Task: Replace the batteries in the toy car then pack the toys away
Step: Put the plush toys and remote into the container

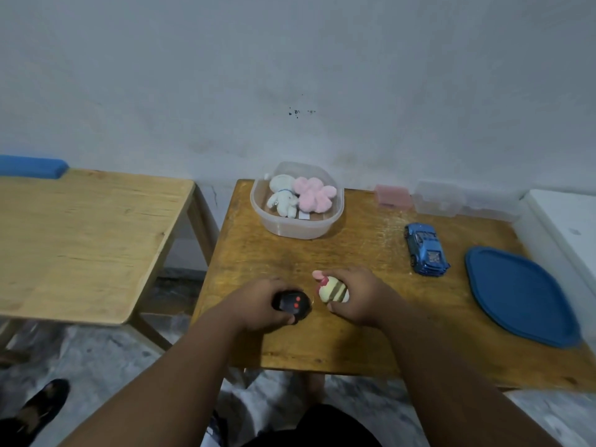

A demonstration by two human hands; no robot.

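Two hands are seen in the head view near the front edge of the surface point(354, 343). The fingers of the left hand point(258, 304) are curled round a black remote point(292, 304), and those of the right hand point(358, 295) round a striped plush point(333, 291). The blue toy car point(425, 250) is set to their right, its long axis toward the wall, just beside a blue lid point(522, 295). Bare wood is left before a clear tub point(290, 229).

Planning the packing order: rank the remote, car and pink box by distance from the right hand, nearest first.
1. Remote: just left of the right hand, held in the left hand.
2. Car: beyond it, to the right.
3. Pink box: farthest back.
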